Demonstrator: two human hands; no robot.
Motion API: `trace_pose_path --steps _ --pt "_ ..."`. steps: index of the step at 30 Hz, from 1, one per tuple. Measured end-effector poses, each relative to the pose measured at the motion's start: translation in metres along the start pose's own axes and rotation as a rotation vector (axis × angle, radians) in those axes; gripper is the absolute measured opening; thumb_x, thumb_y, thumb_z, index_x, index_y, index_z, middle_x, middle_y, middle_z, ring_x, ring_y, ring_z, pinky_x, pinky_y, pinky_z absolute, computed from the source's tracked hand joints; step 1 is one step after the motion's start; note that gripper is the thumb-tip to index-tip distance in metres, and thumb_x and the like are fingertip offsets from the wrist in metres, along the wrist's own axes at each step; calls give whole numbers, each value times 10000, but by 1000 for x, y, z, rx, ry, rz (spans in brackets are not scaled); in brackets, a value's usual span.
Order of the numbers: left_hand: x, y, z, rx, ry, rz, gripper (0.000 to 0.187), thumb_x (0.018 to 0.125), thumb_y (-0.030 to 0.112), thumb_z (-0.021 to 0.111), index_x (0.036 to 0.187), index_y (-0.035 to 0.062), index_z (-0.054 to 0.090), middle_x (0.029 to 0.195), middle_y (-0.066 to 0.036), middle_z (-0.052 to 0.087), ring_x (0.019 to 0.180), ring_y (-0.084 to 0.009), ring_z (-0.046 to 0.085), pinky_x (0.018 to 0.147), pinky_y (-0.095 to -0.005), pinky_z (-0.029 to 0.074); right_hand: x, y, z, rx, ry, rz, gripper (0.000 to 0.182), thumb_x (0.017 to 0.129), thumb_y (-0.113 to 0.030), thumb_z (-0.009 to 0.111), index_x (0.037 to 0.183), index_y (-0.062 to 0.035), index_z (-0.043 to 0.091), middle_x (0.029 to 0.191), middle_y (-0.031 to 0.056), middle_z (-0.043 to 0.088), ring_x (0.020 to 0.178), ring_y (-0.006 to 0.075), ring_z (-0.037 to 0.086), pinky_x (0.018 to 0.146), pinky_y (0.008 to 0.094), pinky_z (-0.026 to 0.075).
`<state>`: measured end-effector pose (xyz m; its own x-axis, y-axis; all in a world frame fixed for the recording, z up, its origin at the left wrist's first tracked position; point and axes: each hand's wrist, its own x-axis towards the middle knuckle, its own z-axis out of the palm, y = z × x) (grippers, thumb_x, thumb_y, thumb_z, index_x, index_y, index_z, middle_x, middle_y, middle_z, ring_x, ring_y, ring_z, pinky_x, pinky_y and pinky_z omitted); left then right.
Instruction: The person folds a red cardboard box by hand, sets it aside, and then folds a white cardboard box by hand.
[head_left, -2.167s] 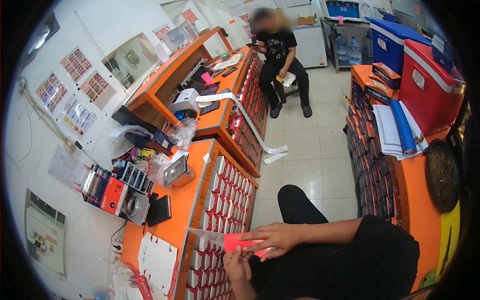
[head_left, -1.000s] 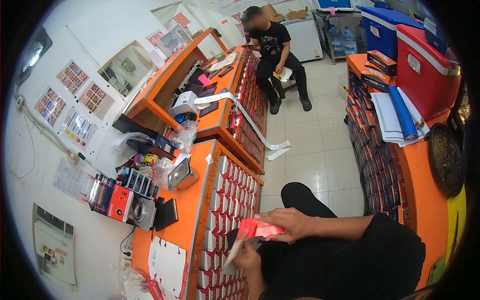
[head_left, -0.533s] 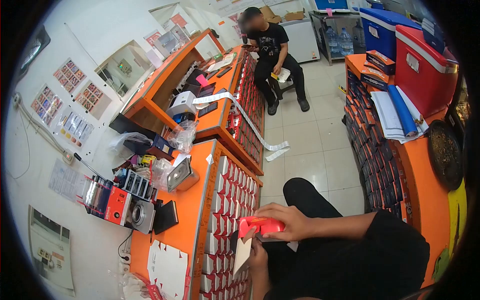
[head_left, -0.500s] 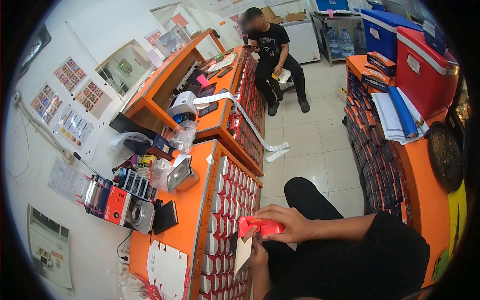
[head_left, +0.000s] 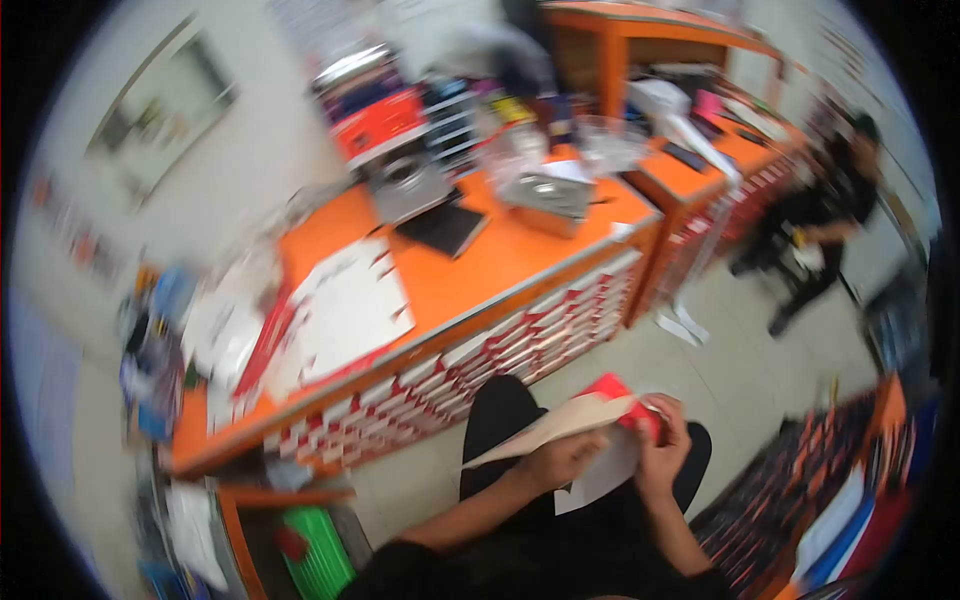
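A partly folded red and white cardboard box is held above my lap, its pale inner panels spread. My left hand has its fingers curled against the underside of the pale panel. On the other side, my right hand grips the red end of the box, thumb toward me. A white flap hangs between the hands. Motion blur hides the exact finger contacts. Flat white and red box blanks lie on the orange counter in front of me.
Stacked red and white boxes line the counter's front. On top are a red and silver machine, a black notebook and a metal container. A person sits at right. Dark stacked boxes stand lower right, a green crate lower left.
My view has swung left, so the counter and blanks fill more of it. The box has opened out, with pale panels now spread between both hands.
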<state>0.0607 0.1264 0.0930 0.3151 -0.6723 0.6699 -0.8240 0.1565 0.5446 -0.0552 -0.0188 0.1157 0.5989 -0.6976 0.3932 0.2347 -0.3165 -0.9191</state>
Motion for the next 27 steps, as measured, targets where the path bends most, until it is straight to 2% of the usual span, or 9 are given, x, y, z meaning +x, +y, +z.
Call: trace_pose_path --steps 2,3,5,8,13,16,21,25,27 --pt "21 28 -6 2 -247 -39 647 915 343 663 1444 29 465 1432 -174 494 1260 -349 510 1035 -447 427 13 17 -1 98 -36 87 349 906 -198 713 1181 1 630 1216 129 585 1136 246 568 971 352 451" --pt "14 30 1 37 -203 -98 647 915 343 663 1444 29 465 1432 -174 494 1260 -349 510 1035 -447 427 19 17 -2 78 9 129 376 934 -242 679 1206 10 620 1247 133 573 1162 245 556 1001 358 431" --pt "6 28 20 193 -466 -154 653 898 237 660 1477 49 426 1505 -152 421 1332 -312 449 1069 -447 395 26 18 5 67 18 183 410 962 -287 646 1232 19 611 1278 137 561 1187 245 544 1031 363 410" --pt "10 17 10 312 -216 -136 567 873 150 623 1416 40 505 1351 -146 558 1212 -317 550 1000 -437 451 35 20 23 94 -161 2 697 939 -475 643 1373 51 497 1375 178 505 1284 273 497 1097 401 364" --pt "36 -2 -88 524 174 -86 361 762 7 597 1119 -14 650 1018 -130 674 901 -271 648 806 -395 535 55 25 50 530 -295 44 858 928 -586 594 1497 3 339 1441 173 474 1332 311 476 1099 439 380" --pt "6 -16 -190 994 394 -104 186 795 -22 595 978 -8 629 864 -151 638 722 -317 613 624 -421 491 57 74 29 400 -561 438 763 950 -571 575 1445 -9 429 1341 154 548 1184 275 594 991 397 468" --pt "-25 -12 -356 1406 603 -360 208 822 -39 614 1023 11 626 902 -152 648 788 -344 616 708 -439 485 -3 216 -30 34 -552 924 564 977 -474 582 1328 -35 545 1149 106 633 968 232 660 849 363 517" --pt "-88 -76 -463 1601 371 -673 280 865 13 558 1114 105 645 1038 -103 688 959 -320 638 800 -466 492 -86 358 -99 -125 -507 1187 458 981 -415 591 1252 -46 575 1075 92 643 884 211 661 768 342 526" --pt "-132 -128 -507 1642 260 -1109 328 886 73 511 1170 155 652 1093 -70 697 1045 -308 622 852 -553 474 -86 347 -84 -140 -405 1237 377 982 -362 616 1205 -60 584 966 62 633 768 188 652 645 294 521"
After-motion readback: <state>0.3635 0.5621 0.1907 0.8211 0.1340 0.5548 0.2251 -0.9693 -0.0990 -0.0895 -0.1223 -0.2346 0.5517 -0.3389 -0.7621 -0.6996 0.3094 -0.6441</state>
